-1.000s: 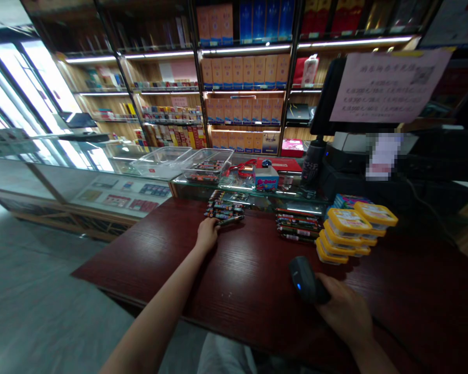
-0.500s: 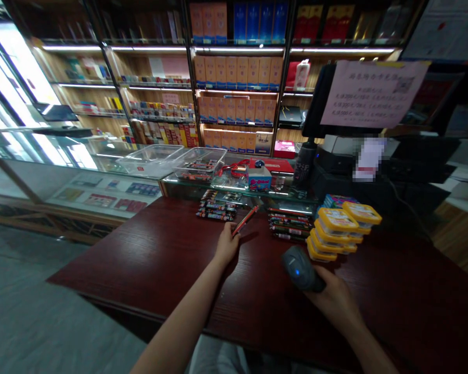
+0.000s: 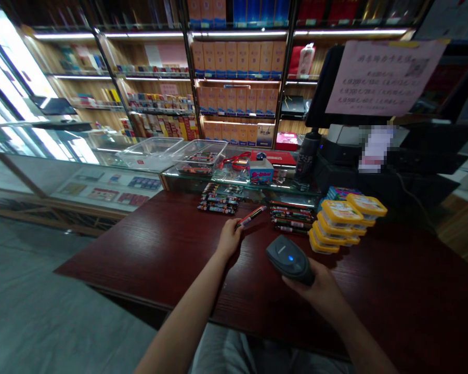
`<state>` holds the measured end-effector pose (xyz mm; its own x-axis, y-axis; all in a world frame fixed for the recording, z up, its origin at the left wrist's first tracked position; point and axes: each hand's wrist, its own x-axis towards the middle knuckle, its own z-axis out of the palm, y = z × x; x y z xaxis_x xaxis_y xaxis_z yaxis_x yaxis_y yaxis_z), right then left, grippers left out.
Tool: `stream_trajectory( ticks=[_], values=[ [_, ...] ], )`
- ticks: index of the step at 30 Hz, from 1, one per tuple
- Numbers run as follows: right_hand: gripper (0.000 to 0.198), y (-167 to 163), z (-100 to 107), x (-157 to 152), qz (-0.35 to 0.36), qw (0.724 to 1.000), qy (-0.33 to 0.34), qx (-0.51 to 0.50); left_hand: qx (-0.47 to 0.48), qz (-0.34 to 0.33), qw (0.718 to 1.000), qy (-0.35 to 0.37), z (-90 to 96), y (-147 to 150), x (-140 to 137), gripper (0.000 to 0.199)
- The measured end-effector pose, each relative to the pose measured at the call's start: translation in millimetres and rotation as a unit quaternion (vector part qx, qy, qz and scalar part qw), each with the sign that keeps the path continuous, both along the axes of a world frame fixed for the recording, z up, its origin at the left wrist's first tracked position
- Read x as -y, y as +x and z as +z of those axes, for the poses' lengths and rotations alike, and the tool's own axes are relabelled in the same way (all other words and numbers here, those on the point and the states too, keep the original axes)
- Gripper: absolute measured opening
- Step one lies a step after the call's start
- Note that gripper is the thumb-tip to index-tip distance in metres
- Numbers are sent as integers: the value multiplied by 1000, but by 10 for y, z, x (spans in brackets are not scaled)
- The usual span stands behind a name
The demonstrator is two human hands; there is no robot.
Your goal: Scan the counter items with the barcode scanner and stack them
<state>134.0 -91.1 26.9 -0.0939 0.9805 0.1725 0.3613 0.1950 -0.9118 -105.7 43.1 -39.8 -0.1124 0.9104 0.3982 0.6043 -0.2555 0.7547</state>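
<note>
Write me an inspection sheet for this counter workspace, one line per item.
Surface: dark red-brown desk, wood-grained, shiny.
Job's things: pen-like item; handheld scanner, blue light lit; left pile and right pile of similar items.
Clutter: yellow-lidded tubs stacked right of the right pile; clear bins and blue-and-pink box on the glass counter behind.
Grips: left grip holds the pen-like item's near end; right grip holds the scanner.
Cables: thin cord beyond the tubs; scanner cable, nothing seen.
Surroundings: lit shelves of boxes; monitor bearing a paper sign.
</note>
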Motion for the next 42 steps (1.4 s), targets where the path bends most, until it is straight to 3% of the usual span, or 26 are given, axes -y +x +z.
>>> stream_trajectory(
  ticks=[8,13,19,22,24,29,35,38,42],
  values=[
    [36,-1,50,9,16,1000,14,1,-17,-4,1000,-1,53,9,29,21],
    [33,94,67,0,6,994,16,105,-5,4,1000,2,54,7,26,21],
    [21,275,-170,-72,-62,928,100,354,46,-9,999,8,96,-6,46,30],
    [25,347,-367,-118,-52,903,169,392,46,-23,999,0,140,4,29,25],
    [27,375,-462,-148,-56,898,182,396,38,-37,999,-3,167,44,-29,20],
    [31,396,-536,-211,-83,901,162,395,11,-56,998,24,278,326,-343,21],
    [30,412,-619,-247,-73,908,163,379,-142,-16,989,25,480,823,-739,22],
    [31,420,-656,-253,-76,905,179,378,-159,-8,987,11,478,1038,-895,24],
    [31,426,-641,-250,-90,894,182,400,-116,-39,992,4,389,1201,-1079,26]
  ],
)
